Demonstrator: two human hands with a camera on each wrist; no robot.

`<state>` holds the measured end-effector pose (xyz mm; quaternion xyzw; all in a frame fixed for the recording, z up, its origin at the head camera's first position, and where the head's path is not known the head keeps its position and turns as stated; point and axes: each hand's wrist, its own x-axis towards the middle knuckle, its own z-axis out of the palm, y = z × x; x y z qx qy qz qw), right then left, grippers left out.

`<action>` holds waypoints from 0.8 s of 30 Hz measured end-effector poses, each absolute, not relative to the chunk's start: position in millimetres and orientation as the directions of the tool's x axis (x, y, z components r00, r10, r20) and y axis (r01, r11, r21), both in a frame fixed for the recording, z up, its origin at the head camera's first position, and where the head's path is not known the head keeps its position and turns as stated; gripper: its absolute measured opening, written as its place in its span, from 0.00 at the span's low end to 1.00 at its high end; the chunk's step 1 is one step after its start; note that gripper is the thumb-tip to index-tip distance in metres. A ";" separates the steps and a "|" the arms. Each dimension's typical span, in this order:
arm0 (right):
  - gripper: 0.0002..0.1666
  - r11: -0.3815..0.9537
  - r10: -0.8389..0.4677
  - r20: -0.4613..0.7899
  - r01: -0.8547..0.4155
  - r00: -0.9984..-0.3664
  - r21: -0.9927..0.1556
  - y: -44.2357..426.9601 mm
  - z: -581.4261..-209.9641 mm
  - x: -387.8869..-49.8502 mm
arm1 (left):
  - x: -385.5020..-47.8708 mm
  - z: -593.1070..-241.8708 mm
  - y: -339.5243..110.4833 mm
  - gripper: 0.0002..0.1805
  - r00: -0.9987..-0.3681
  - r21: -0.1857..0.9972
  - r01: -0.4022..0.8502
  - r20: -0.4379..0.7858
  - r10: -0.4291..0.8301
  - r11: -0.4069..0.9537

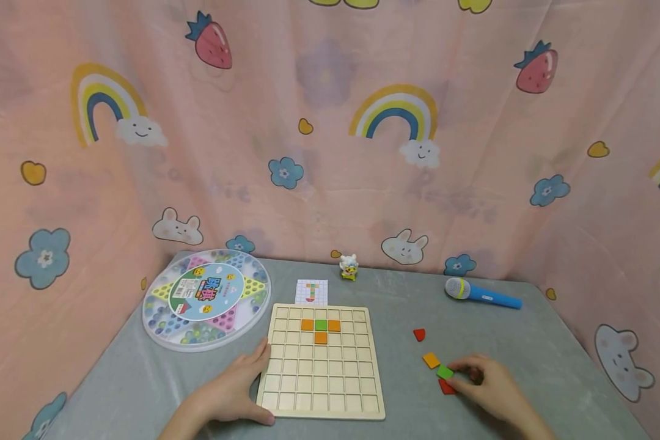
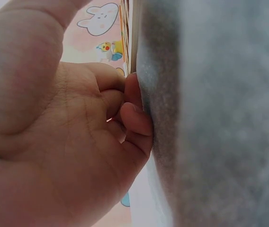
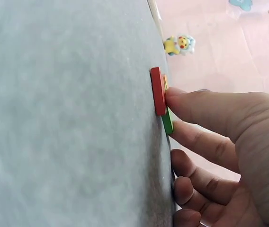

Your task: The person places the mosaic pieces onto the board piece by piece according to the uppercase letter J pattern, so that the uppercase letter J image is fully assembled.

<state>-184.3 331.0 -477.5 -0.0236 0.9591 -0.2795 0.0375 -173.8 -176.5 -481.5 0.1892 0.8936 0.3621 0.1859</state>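
Observation:
The wooden grid board [image 1: 321,385] holds orange tiles and one green tile [image 1: 321,325] in its upper rows. My left hand [image 1: 225,388] rests at the board's left edge, thumb by the lower left corner; the left wrist view shows its palm [image 2: 68,137]. On the right, my right hand [image 1: 492,388] pinches a loose green tile [image 1: 444,371] between thumb and index finger. Beside that tile lie an orange tile [image 1: 431,360] and a red piece [image 1: 446,387]. In the right wrist view, the red piece [image 3: 157,91] stands in front of the green one [image 3: 167,122].
A patterned card [image 1: 311,292] lies behind the board, with a small figurine [image 1: 349,267] near it. The round marble game [image 1: 206,299] sits at the left. A blue toy microphone [image 1: 486,296] lies at the back right, and another red piece [image 1: 420,334] lies nearer.

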 end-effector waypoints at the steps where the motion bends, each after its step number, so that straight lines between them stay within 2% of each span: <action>1: 0.14 0.843 -0.068 -0.049 -0.031 -0.997 -0.536 330.5 -478.2 -183.8 | -173.6 -480.8 -176.4 0.75 -0.859 0.716 0.206 -0.195 0.474 0.667; 8: 0.13 0.853 -0.055 -0.009 -0.042 -0.998 -0.521 329.2 -480.3 -184.4 | -174.0 -479.3 -175.4 0.74 -0.857 0.709 0.210 -0.197 0.476 0.673; 15: 0.18 0.857 -0.061 -0.009 -0.048 -0.998 -0.514 332.6 -480.6 -186.6 | -174.3 -481.3 -176.2 0.74 -0.857 0.721 0.202 -0.196 0.476 0.662; 24: 0.15 0.855 -0.073 -0.024 -0.050 -0.997 -0.516 332.7 -478.1 -188.5 | -171.3 -474.7 -174.5 0.73 -0.856 0.709 0.219 -0.190 0.481 0.670</action>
